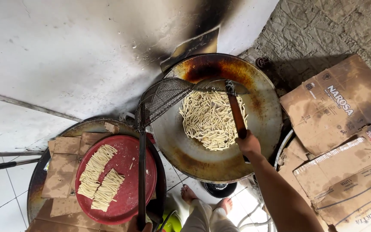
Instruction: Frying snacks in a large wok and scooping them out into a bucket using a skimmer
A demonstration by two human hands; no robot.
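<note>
Fingers of the right hand [248,144] clenched on spatula [236,111]; left hand [140,224] grasping skimmer [162,99]

Right hand [248,144] stirs pale dough sticks [211,118] in the wok [263,129]; left hand [140,224] holds a mesh skimmer [162,99].

support: round dark tray [37,184] | directly on it: cardboard pieces [63,165], red plate [134,172] | plate holds: raw dough sticks [97,176]

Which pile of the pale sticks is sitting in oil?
The sticks in the wok, under the right hand's spatula. They lie loose in oil. The two piles on the red tray lie dry in neat bundles.
</note>
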